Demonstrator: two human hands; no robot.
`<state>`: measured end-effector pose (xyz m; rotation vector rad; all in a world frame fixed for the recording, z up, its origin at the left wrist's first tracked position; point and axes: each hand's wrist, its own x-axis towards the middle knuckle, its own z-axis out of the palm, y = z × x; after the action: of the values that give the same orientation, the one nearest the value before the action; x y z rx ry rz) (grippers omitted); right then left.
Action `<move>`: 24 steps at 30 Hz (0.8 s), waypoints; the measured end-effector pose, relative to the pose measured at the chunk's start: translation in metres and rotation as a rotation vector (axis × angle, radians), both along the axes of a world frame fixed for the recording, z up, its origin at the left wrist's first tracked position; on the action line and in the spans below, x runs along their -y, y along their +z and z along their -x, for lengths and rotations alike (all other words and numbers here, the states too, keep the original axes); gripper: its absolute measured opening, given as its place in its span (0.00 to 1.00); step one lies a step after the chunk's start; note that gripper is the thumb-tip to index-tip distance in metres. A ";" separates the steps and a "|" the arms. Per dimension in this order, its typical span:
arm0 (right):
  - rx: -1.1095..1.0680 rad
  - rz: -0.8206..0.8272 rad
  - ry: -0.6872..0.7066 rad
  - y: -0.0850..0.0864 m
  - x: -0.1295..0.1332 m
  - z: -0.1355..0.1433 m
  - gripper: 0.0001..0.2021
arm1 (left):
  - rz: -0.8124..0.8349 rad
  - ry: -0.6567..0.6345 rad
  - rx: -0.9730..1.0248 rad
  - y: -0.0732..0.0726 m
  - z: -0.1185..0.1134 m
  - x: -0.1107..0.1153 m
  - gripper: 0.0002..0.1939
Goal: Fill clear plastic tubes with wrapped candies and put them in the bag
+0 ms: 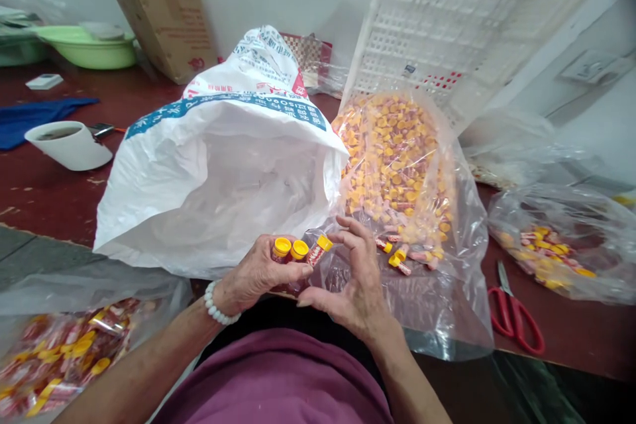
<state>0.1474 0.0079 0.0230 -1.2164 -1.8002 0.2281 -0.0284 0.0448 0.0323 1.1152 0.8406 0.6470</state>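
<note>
Tubes with yellow caps are the small things in this person's hands, just before the near edge of the white sack [149,192]; from where I stand, the left hand [258,268] is closed around an upright pair of tubes [281,248], thumb across the front, caps upward; perhaps this grip keeps them side by side and their tops easy to see. One slanted tube [316,254] leans beside that thumb, near the sack's right lower corner; I cannot tell which hand bears its weight.

The right hand [358,281] is about half open, thumb well apart from the curved fingers; the slanted tube lies at its index fingertip, but whether they touch, I cannot tell; the upright pair lies farther off, beyond its thumb, toward the sack's middle.

The sack's wide mouth faces the person, probably so that both hands can reach it without stretching; the clear bag [387,321], right of the sack, spreads its open part toward the right hand, with loose tubes [400,261] on it, it seems for short reach; the scissors [505,278] lie farther right of the sack, apart from both hands.
</note>
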 end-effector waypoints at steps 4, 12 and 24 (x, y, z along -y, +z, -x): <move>0.044 0.003 -0.008 -0.008 -0.001 0.008 0.41 | 0.053 -0.024 0.057 -0.003 -0.002 0.002 0.10; 0.003 0.111 0.060 -0.016 0.001 0.006 0.48 | 0.120 0.011 0.215 -0.011 -0.010 0.009 0.09; -0.034 0.046 -0.011 -0.012 0.009 0.016 0.26 | 0.286 0.071 0.320 -0.016 -0.015 0.012 0.11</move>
<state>0.1310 -0.0009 0.0105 -1.2467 -1.7674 0.2837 -0.0134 0.0325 0.0164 0.7030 0.6724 0.7166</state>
